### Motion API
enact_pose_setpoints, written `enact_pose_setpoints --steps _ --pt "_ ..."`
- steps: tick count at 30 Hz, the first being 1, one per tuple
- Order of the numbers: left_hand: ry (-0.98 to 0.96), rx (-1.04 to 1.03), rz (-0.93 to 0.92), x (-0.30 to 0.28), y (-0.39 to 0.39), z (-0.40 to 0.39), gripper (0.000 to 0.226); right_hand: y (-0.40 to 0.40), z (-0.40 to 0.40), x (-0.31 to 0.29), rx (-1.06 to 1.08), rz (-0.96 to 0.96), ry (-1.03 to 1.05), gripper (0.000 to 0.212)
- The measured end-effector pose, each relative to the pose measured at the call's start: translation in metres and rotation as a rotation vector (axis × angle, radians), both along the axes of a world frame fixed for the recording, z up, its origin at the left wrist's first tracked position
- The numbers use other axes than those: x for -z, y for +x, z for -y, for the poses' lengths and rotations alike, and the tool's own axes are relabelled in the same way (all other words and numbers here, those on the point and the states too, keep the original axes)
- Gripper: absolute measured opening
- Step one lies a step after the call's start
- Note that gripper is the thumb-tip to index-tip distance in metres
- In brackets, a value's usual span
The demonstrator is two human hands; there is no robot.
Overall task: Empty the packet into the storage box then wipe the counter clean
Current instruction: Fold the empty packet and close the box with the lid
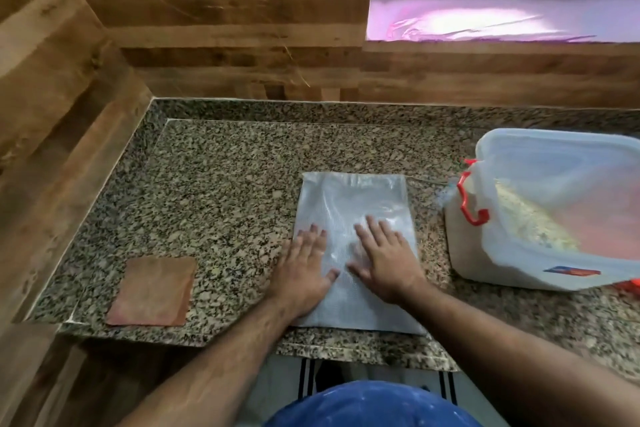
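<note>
— What's nearest you?

— My two hands, flat on the packet (pixel 353 218). The left hand (pixel 304 267) presses its near left part, the right hand (pixel 388 260) its near right. My fingers (pixel 375 230) are straight and a little apart, gripping nothing. The thumbs point toward each other over the middle.

— Why press it like that?

— The packet looks limp and flat, so I judge it's already emptied. Pressing it pushes the air out and smooths it, which would make it easy to fold or lift away.

— Where does it lie?

— On the desk (pixel 225 184), at the front edge, its long side running away from me.

— And the cloth?

— The cloth (pixel 154 291) is to my left, also near the front edge, well apart from the packet and lying flat. I'd say it waits there for the wiping, not yet begun.

— Further off?

— The box (pixel 540 253) stands to my right, just beside the packet. Pale grain shows through its wall, and a clear lid (pixel 561 163) covers it, with a red clasp (pixel 471 198) on the side facing the packet. Whether the clasp is fastened I can't tell.

— Behind?

— Wood panelling, and a window sill at the far right.
</note>
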State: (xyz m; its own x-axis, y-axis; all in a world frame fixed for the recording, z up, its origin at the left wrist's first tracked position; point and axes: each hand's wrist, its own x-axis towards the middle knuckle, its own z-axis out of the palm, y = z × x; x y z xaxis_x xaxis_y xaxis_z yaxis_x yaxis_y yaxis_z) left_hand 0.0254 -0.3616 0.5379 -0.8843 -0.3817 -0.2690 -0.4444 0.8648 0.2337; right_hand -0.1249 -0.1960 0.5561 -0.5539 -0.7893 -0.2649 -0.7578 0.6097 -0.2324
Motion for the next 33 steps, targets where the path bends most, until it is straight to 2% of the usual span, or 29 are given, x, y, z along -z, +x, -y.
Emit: enact_pose_setpoints --steps 2,5,10,15,17,19,21,23,25,28,31,33 --pt "-0.032 0.102 0.072 0.009 -0.006 0.0 0.088 0.011 -0.005 0.016 -0.083 0.016 0.103 0.089" --pt "-0.05 0.155 0.141 0.02 -0.004 0.007 0.09 0.015 -0.014 0.036 -0.093 0.016 0.151 0.088" --pt "-0.05 0.155 0.16 0.025 -0.005 0.012 0.093 0.01 -0.018 0.047 -0.116 -0.023 0.147 0.089" --pt "-0.027 0.124 0.172 0.009 -0.017 0.013 0.091 0.0 -0.008 0.032 -0.134 0.09 0.265 0.1" --pt "0.054 -0.002 0.069 -0.01 -0.03 0.011 0.085 -0.009 0.002 0.006 -0.149 0.124 0.326 0.103" --pt "0.172 -0.159 -0.083 -0.036 -0.047 0.006 0.085 -0.019 0.01 -0.035 -0.133 0.087 0.301 0.077" --pt "0.288 -0.213 -0.257 -0.066 -0.067 -0.006 0.091 -0.03 0.006 -0.078 -0.099 -0.044 0.178 0.058" --pt "0.366 -0.172 -0.471 -0.098 -0.089 -0.027 0.085 -0.04 -0.016 -0.123 -0.027 -0.181 0.024 0.06" --pt "0.397 -0.092 -0.711 -0.127 -0.117 -0.053 0.067 -0.054 -0.05 -0.163 0.067 -0.308 -0.142 0.067" --pt "0.437 0.036 -0.977 -0.158 -0.163 -0.098 0.042 -0.092 -0.113 -0.208 0.208 -0.504 -0.317 0.06" --pt "0.398 0.216 -1.047 -0.18 -0.2 -0.155 0.029 -0.139 -0.18 -0.225 0.373 -0.547 -0.312 0.045" --pt "0.303 0.315 -0.997 -0.187 -0.216 -0.199 0.031 -0.168 -0.224 -0.222 0.483 -0.482 -0.307 0.036"
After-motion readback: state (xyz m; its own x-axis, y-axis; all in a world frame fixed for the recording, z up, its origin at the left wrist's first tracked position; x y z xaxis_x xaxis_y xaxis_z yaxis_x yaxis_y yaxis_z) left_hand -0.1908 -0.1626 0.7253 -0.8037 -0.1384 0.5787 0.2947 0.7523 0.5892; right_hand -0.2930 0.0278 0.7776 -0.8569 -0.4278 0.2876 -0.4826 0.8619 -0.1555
